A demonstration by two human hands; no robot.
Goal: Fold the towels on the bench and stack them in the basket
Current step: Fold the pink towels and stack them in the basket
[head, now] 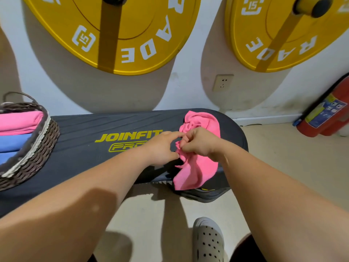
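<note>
A crumpled pink towel lies on the right end of the black bench, one corner hanging over the front edge. My right hand pinches a bunched fold of the towel near its middle. My left hand is right beside it, fingertips pinching the same edge of the towel. On the bench's left end stands a woven basket holding a folded pink towel on top and a folded blue towel below it.
Two yellow weight plates hang on the wall behind the bench. A wall socket sits between them. A red fire extinguisher leans at the right on the floor. My grey clog stands below the bench's front edge.
</note>
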